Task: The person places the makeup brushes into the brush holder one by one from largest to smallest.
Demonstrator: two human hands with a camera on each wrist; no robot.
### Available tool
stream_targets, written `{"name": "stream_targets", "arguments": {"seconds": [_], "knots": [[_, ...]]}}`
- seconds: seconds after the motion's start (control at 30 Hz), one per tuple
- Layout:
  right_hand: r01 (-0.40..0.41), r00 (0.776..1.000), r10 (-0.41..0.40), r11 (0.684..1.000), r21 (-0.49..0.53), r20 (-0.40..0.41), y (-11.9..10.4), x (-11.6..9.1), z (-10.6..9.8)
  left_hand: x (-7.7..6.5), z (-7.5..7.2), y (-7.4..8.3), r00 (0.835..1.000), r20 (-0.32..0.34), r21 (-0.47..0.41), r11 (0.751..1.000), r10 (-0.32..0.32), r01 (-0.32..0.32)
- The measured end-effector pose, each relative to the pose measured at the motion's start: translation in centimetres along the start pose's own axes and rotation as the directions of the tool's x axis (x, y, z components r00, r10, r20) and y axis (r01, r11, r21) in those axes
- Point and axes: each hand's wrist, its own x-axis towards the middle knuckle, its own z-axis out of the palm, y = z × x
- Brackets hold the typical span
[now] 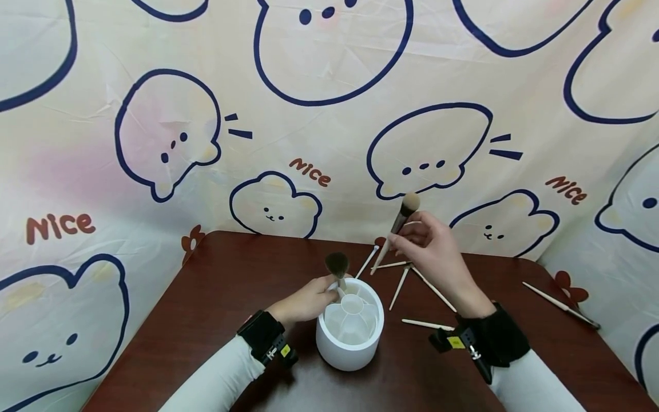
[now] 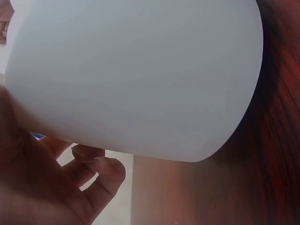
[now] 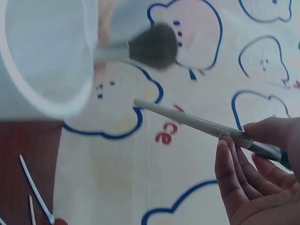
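Left wrist view crops the white holder (image 2: 140,79), its inside hidden.

A brush (image 1: 337,265) stands in the cup (image 1: 342,356) on the table (image 1: 247,269), loose brushes (image 1: 427,324) lying behind and right.

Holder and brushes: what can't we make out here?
- White holder, left wrist view: inside hidden by its own wall; top cut off by the frame edge.
- Standing brush, right wrist view: bristles blurred; lower handle hidden by the holder.
- Held brush, right wrist view: bristle end cut off at right.
- Lowest lying brush, head view: right end hidden by wrist camera.
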Motion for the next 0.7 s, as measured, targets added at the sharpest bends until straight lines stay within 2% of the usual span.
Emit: {"name": "stream_targets", "arguments": {"seconds": [0.13,0.3,0.43,0.57,0.7], "knots": [[0.020,0.999,-0.020,1.000,-0.008,0.027,-0.9,-1.2,1.2,0.2,0.2,0.3,1.000,0.014,-0.005,1.000,-0.008,0.008],[0.018,0.998,-0.017,1.000,-0.020,0.052,-0.2,-2.3,2.7,0.4,0.4,0.4,1.000,0.018,0.001,1.000,0.004,-0.004],[0.033,0.998,-0.029,0.997,-0.070,0.058,2.4,-2.9,4.1,0.4,0.6,0.3,1.000,0.018,0.002,1.000,0.015,-0.015],[0.044,0.996,-0.036,0.992,-0.116,0.076,5.2,-3.2,5.6,-0.3,0.5,0.3,0.999,0.024,-0.018,0.999,0.027,-0.026],[0.092,0.991,-0.077,0.985,-0.146,0.106,6.0,-3.3,6.4,-1.4,-0.1,2.0,0.999,0.021,-0.036,0.999,0.037,-0.036]]}}
